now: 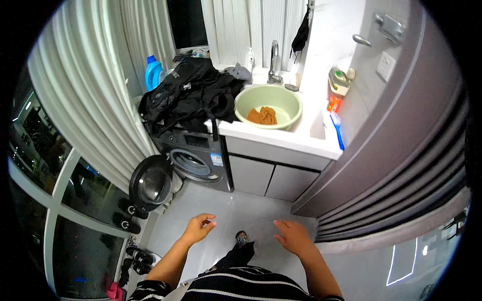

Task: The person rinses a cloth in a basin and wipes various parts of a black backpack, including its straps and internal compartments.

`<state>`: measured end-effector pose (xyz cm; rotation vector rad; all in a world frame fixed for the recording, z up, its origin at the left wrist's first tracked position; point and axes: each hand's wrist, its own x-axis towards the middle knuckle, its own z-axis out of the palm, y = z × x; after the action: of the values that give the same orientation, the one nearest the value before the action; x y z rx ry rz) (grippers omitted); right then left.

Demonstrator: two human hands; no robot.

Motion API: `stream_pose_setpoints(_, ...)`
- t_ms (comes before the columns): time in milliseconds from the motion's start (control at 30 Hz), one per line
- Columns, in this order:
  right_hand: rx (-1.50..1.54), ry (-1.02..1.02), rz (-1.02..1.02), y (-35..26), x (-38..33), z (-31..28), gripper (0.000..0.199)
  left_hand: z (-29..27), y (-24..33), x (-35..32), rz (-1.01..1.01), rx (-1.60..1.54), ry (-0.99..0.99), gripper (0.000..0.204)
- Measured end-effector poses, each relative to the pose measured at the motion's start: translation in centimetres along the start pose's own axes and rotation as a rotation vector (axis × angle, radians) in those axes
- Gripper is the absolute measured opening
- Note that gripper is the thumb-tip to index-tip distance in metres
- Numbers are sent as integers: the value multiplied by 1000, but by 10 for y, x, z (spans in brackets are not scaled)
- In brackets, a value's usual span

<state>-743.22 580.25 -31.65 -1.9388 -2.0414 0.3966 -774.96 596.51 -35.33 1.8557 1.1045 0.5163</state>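
My left hand (199, 229) hangs in the air over the floor, fingers curved and thumb apart, holding nothing. Level with it, my right hand (292, 237) is likewise open, a little blurred, and touches nothing. Ahead stands a dark grey front-loading washing machine (225, 168), its round door (150, 184) swung out to the left. A large heap of black clothes (188, 93) covers its top, with a strap dangling over the front. To the right of the heap, a pale green basin (242, 111) with a bunched brown cloth (262, 116) inside rests at the sink counter.
A faucet (274, 62), pump bottle (249, 59) and blue detergent bottle (152, 74) stand toward the back. A blue-handled brush (337, 131) lies on the counter's right end (329, 149). Shoes (139, 256) sit by the left window; a grey folding curtain (401, 195) is at right.
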Motion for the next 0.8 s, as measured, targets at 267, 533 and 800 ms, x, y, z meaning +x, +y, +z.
stream_pose_setpoints(267, 104, 153, 76, 95, 136, -81, 42, -8, 85, 266, 154, -187, 59, 32)
stream_pose_setpoints(533, 182, 320, 101, 243, 386, -156, 43, 11, 112, 454, 224, -184, 198, 40)
stream_pose_setpoints(800, -436, 289, 312, 337, 585, -148, 34, -7, 97, 516, 64, -30, 240, 50)
